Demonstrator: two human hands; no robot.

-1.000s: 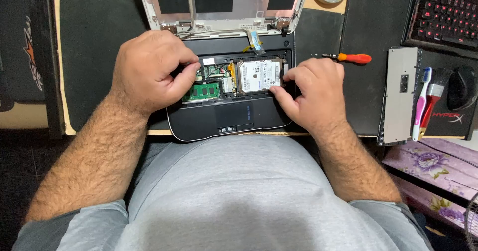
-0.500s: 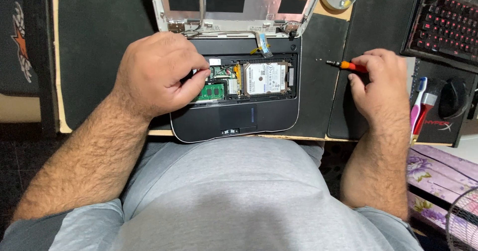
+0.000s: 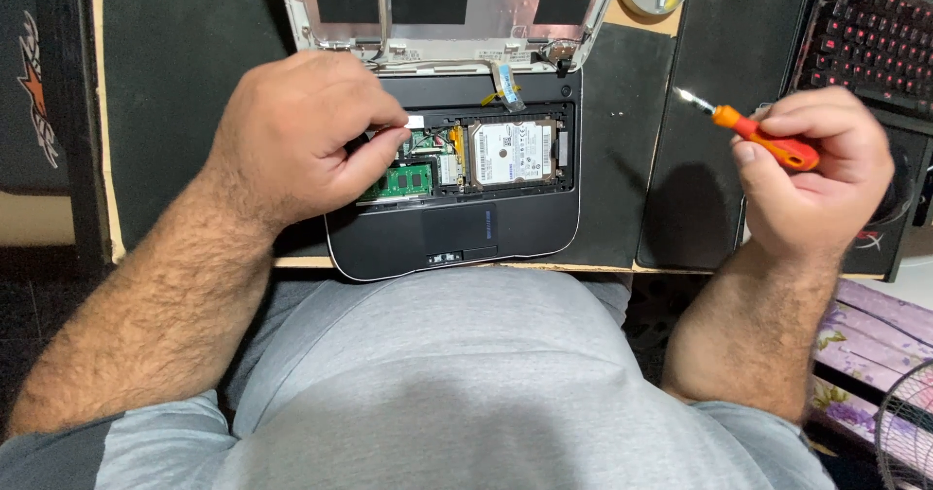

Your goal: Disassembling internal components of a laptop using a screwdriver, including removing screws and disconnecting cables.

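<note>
Now right hand (image 3: 812, 174) around screwdriver (image 3: 768, 140).

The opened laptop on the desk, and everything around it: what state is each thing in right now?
Laptop: opened up, keyboard cover off, insides showing.
Hard drive: seated in its bay.
Green memory board: lying in its slot.
Ribbon cable: loose, end free.
Screwdriver: lifted off the mat, tip pointing up-left.
Right hand: closed around the screwdriver.
Left hand: resting on the laptop, fingers pinched at the internals.
Keyboard: backlit red.
</note>
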